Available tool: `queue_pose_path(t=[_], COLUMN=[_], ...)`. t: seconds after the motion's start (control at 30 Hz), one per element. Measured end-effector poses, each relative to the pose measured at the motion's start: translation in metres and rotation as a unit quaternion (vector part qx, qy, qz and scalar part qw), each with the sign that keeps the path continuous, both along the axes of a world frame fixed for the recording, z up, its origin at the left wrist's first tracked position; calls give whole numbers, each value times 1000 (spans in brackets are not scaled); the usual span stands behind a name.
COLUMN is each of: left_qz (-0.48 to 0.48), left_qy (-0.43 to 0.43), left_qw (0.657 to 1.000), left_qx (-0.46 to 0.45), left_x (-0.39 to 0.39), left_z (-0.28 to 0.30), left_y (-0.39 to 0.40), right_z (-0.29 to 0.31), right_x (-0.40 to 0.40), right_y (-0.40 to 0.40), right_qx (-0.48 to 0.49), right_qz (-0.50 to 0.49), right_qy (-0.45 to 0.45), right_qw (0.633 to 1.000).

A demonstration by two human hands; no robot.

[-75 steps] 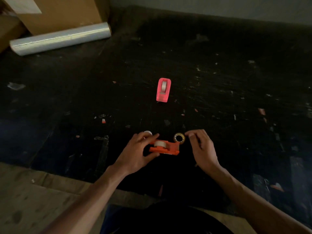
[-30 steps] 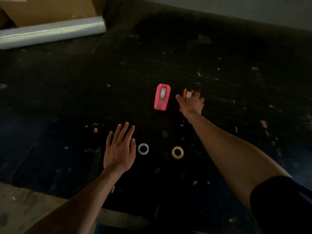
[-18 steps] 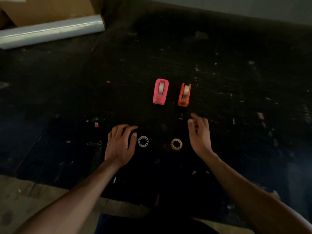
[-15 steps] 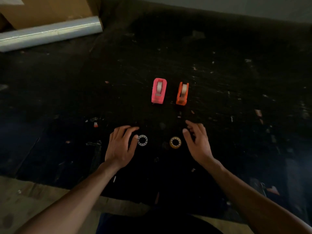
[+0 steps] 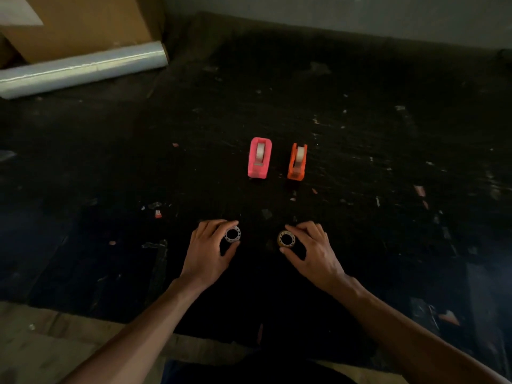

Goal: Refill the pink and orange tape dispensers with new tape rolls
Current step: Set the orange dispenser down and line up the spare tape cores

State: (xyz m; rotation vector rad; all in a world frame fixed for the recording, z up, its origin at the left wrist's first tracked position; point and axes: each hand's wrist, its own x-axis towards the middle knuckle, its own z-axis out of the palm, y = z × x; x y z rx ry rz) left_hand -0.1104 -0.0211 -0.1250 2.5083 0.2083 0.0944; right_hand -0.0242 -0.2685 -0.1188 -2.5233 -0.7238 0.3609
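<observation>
The pink tape dispenser [image 5: 259,157] and the smaller orange tape dispenser [image 5: 297,161] stand side by side on the black mat [image 5: 360,189], each with a pale tape roll seated in it. Nearer to me lie two small rings. My left hand [image 5: 210,250] has thumb and fingers around the white ring core [image 5: 232,234]. My right hand [image 5: 313,250] pinches the yellowish ring core [image 5: 286,239] the same way. Both rings rest on or just above the mat.
A long roll of clear stretch film [image 5: 83,68] lies at the far left against a cardboard box [image 5: 77,23]. Scraps of tape and paper litter the mat. A pale floor strip [image 5: 41,342] runs along the mat's near edge. A grey wall [image 5: 332,12] closes the back.
My right hand set the orange dispenser beside the pink one and drew back. Both hands then closed in on the two ring cores and now grip them.
</observation>
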Motion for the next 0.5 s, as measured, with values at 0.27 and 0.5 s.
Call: queue_pose_path(t=[0.27, 0.5], left_qz=[82, 110], left_qy=[1, 21], left_qw=[996, 990], left_qx=[-36, -88], left_x=[43, 100], left_z=[21, 32], left_y=[38, 96], right_z=[19, 43], right_x=[28, 71], right_y=[60, 154], right_qx=[62, 72], right_qz=[13, 11], right_qy=[69, 105], right_qw=[996, 992])
